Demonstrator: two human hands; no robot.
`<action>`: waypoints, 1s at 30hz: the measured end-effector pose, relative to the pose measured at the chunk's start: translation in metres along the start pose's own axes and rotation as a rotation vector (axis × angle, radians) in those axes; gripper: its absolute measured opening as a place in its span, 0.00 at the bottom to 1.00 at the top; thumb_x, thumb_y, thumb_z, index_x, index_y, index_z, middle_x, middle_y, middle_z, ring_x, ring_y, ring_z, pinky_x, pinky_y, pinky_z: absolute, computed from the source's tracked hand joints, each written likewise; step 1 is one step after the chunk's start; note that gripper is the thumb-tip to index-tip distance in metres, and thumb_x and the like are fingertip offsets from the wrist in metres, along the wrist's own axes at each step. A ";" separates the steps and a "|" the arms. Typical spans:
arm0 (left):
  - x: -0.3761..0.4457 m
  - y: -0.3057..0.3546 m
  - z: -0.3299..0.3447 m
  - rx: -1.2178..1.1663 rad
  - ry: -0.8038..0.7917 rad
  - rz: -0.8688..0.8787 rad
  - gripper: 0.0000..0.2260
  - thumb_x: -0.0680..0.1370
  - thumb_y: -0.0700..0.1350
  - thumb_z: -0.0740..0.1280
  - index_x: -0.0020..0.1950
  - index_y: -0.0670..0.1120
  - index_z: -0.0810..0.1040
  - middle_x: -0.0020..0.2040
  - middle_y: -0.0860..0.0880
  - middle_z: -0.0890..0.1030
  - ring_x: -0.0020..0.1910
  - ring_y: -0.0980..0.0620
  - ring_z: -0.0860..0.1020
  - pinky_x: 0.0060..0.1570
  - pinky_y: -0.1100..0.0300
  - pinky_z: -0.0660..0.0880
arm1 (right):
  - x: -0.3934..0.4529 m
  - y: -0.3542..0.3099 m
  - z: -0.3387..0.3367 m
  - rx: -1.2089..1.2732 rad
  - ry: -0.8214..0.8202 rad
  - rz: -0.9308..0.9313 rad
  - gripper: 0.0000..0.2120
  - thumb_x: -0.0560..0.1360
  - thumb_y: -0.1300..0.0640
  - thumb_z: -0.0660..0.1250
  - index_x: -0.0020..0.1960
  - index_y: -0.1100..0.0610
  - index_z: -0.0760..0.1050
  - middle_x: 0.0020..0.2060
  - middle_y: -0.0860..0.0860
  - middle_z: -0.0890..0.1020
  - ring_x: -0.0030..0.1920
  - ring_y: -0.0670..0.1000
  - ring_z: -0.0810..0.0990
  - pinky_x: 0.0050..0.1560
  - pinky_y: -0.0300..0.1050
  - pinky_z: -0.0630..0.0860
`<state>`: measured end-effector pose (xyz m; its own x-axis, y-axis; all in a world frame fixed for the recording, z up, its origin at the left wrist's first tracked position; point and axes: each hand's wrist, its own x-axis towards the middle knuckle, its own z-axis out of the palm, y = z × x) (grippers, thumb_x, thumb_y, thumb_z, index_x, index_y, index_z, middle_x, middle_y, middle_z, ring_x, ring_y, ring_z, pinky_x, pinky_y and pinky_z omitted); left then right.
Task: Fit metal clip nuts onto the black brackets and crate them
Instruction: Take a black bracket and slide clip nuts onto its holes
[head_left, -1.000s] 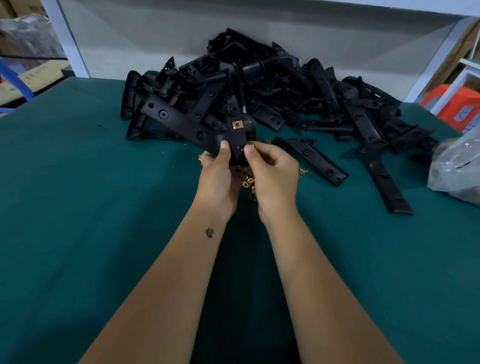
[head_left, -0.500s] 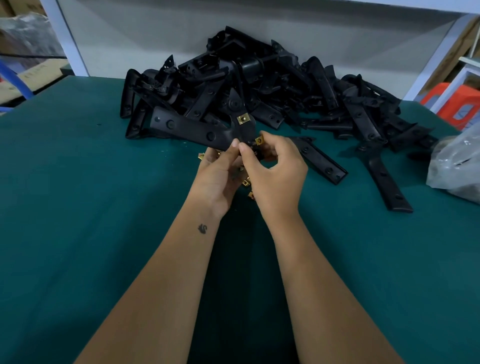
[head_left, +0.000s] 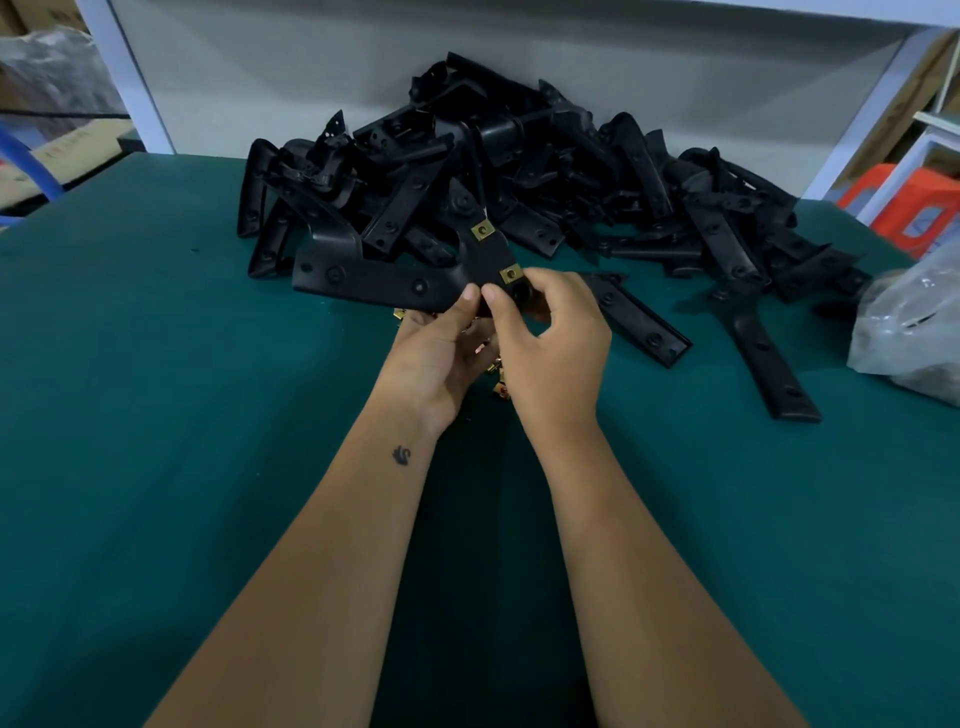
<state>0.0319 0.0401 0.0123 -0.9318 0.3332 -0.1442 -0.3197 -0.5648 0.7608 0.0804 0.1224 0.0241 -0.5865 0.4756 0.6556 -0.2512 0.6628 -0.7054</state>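
Both hands hold one black bracket (head_left: 384, 280) above the green table, its long arm pointing left. My left hand (head_left: 441, 353) grips its near edge from below, thumb on top. My right hand (head_left: 550, 338) curls round the bracket's right end, thumb beside the left thumb. Two brass clip nuts sit on the bracket: one clip nut (head_left: 482, 229) on the upper arm, another clip nut (head_left: 511, 274) just above my right fingers. Loose brass clip nuts (head_left: 500, 387) lie on the table under my hands, mostly hidden.
A big pile of black brackets (head_left: 519, 171) fills the back of the green table (head_left: 156, 467). Loose brackets (head_left: 639, 327) (head_left: 769, 358) lie to the right. A clear plastic bag (head_left: 914, 332) sits at the right edge. An orange stool (head_left: 904, 208) stands beyond the table.
The bracket has turned so its long arm lies flatter and points left. A second clip nut now shows near my right fingers. My right hand has moved up round the bracket's right end.
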 end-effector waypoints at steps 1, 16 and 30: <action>0.000 0.001 0.000 0.017 -0.003 -0.003 0.10 0.80 0.42 0.67 0.61 0.44 0.76 0.50 0.47 0.84 0.48 0.49 0.81 0.50 0.54 0.81 | 0.001 0.001 -0.001 -0.012 -0.013 -0.014 0.08 0.75 0.56 0.72 0.49 0.61 0.80 0.43 0.50 0.80 0.46 0.49 0.77 0.48 0.36 0.72; 0.000 0.005 -0.007 0.272 -0.080 0.031 0.13 0.81 0.41 0.66 0.65 0.44 0.75 0.50 0.49 0.84 0.42 0.53 0.81 0.41 0.60 0.79 | 0.003 0.001 -0.001 0.069 -0.083 0.078 0.12 0.75 0.50 0.70 0.57 0.48 0.74 0.50 0.41 0.75 0.51 0.38 0.73 0.50 0.27 0.68; -0.008 -0.005 0.012 0.078 0.020 0.096 0.12 0.78 0.37 0.69 0.59 0.48 0.77 0.58 0.42 0.83 0.54 0.45 0.82 0.53 0.53 0.80 | 0.004 -0.008 -0.001 0.401 -0.068 0.410 0.10 0.73 0.56 0.73 0.53 0.49 0.77 0.49 0.42 0.81 0.51 0.37 0.79 0.53 0.34 0.75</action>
<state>0.0427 0.0492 0.0177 -0.9611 0.2643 -0.0803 -0.2149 -0.5331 0.8183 0.0804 0.1196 0.0323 -0.7423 0.6005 0.2974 -0.2572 0.1545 -0.9539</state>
